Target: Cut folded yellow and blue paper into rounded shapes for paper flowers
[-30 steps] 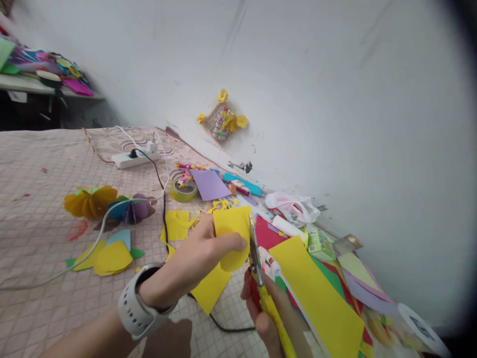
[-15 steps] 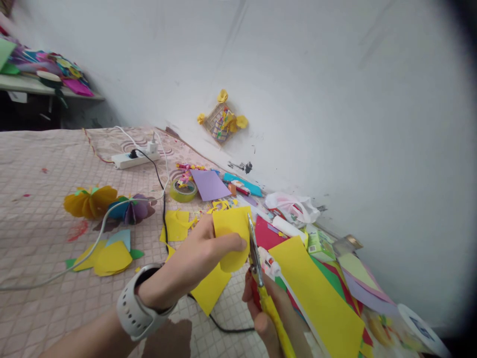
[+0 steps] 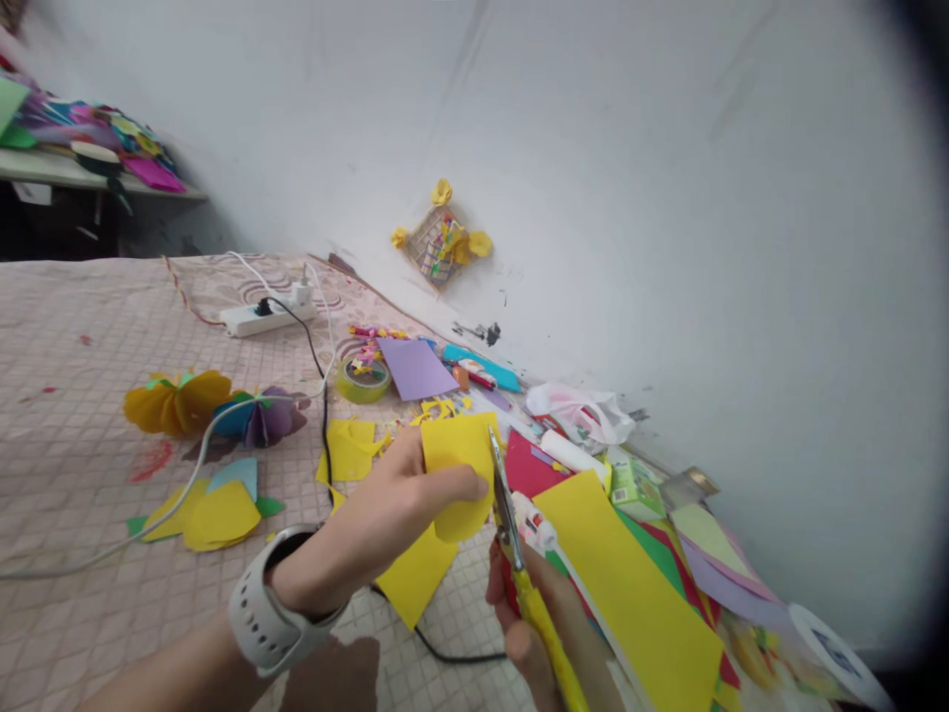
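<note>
Left hand [image 3: 378, 519]: pinching a curved yellow paper piece [image 3: 456, 475] between thumb and fingers, holding it up over the bedspread [image 3: 74, 475]. Right hand [image 3: 523, 633]: fingers curling around the yellow-handled scissors [image 3: 505, 514], blades narrowly parted and touching the paper's right edge. A long yellow sheet [image 3: 630, 583] is lying just right of the scissors. Yellow scraps [image 3: 348, 447] are lying far left of the hands, near a tape roll [image 3: 363, 380].
</note>
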A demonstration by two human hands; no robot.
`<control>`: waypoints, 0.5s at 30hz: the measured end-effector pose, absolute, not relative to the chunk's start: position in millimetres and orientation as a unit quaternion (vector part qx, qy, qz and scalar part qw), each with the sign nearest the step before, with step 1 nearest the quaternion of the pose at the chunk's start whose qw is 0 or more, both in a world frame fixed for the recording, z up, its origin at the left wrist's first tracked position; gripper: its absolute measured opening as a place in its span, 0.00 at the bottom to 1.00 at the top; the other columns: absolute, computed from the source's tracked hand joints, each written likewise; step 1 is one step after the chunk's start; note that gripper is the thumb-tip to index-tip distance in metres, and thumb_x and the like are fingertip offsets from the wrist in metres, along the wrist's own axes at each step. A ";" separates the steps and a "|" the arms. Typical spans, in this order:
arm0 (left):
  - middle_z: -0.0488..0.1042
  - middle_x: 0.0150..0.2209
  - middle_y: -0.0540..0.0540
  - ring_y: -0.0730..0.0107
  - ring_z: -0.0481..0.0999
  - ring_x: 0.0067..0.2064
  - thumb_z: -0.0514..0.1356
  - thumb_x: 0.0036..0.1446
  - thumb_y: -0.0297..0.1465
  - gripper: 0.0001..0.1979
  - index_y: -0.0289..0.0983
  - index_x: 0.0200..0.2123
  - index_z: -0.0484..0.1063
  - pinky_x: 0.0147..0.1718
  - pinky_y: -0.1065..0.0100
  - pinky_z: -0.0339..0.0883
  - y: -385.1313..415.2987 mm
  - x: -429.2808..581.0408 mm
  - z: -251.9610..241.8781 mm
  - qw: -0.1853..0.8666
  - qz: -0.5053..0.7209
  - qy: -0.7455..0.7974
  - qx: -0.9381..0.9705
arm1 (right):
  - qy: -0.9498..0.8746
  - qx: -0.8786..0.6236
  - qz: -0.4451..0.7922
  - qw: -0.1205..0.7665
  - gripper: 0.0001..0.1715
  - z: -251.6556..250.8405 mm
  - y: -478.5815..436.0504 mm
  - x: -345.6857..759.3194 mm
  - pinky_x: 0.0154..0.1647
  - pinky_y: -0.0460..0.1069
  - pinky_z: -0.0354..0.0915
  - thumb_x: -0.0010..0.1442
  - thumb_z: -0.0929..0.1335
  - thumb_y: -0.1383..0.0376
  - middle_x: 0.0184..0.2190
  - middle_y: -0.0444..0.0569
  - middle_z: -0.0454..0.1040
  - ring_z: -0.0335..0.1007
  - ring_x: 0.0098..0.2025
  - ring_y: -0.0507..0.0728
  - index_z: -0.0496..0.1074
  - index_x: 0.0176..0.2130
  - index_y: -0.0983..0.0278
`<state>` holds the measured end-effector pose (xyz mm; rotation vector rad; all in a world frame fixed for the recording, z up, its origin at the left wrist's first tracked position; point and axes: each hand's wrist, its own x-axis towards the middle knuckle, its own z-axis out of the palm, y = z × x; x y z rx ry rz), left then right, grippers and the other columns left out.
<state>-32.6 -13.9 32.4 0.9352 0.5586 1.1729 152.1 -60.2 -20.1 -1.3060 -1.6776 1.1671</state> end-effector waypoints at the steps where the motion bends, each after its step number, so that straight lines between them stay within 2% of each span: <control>1: 0.72 0.21 0.54 0.78 0.68 0.21 0.61 0.47 0.26 0.01 0.36 0.25 0.71 0.19 0.77 0.59 -13.7 -32.7 32.4 0.697 0.525 0.245 0.422 | -0.653 -0.504 0.451 0.340 0.43 -18.3 -59.3 153.8 0.21 0.47 0.50 0.39 0.62 0.25 0.16 0.37 0.53 0.48 0.20 0.51 0.64 0.28 0.60; 5: 0.72 0.22 0.53 0.77 0.68 0.22 0.62 0.49 0.27 0.02 0.35 0.26 0.72 0.22 0.76 0.60 -10.9 -35.5 31.3 0.680 0.542 0.230 0.437 | -0.677 -0.496 0.475 0.266 0.48 -5.4 -54.3 172.9 0.22 0.46 0.49 0.33 0.64 0.25 0.18 0.39 0.60 0.50 0.20 0.50 0.67 0.33 0.61; 7: 0.73 0.24 0.52 0.77 0.69 0.25 0.62 0.50 0.28 0.02 0.35 0.27 0.73 0.23 0.76 0.60 -9.3 -37.1 30.9 0.663 0.555 0.231 0.446 | -0.681 -0.484 0.503 0.222 0.49 -1.4 -51.8 188.4 0.21 0.46 0.51 0.29 0.66 0.26 0.20 0.41 0.66 0.54 0.20 0.50 0.70 0.34 0.62; 9: 0.73 0.25 0.51 0.76 0.68 0.25 0.62 0.50 0.29 0.03 0.35 0.28 0.73 0.23 0.76 0.60 -8.8 -36.7 30.2 0.652 0.548 0.240 0.466 | -0.683 -0.466 0.489 0.277 0.44 -1.5 -49.9 202.3 0.19 0.46 0.54 0.30 0.69 0.28 0.19 0.42 0.67 0.57 0.19 0.51 0.70 0.30 0.62; 11: 0.72 0.24 0.51 0.76 0.67 0.24 0.61 0.50 0.30 0.04 0.34 0.28 0.73 0.22 0.76 0.58 -9.7 -33.3 28.3 0.652 0.506 0.254 0.504 | -0.677 -0.441 0.445 0.388 0.37 -4.4 -48.5 209.5 0.19 0.47 0.57 0.39 0.71 0.32 0.18 0.42 0.66 0.59 0.19 0.52 0.69 0.27 0.61; 13: 0.69 0.23 0.52 0.76 0.65 0.23 0.60 0.50 0.32 0.06 0.35 0.27 0.72 0.21 0.75 0.57 -11.7 -26.7 24.8 0.649 0.438 0.276 0.558 | -0.660 -0.422 0.408 0.469 0.28 -7.5 -47.6 207.9 0.21 0.49 0.61 0.51 0.69 0.38 0.22 0.44 0.68 0.64 0.23 0.55 0.67 0.29 0.59; 15: 0.67 0.23 0.53 0.76 0.63 0.23 0.59 0.51 0.31 0.06 0.35 0.26 0.70 0.22 0.74 0.56 -14.3 -18.6 20.3 0.627 0.368 0.290 0.622 | -0.645 -0.424 0.392 0.501 0.18 -9.2 -47.4 199.9 0.26 0.50 0.67 0.58 0.68 0.47 0.29 0.47 0.72 0.69 0.29 0.57 0.66 0.34 0.58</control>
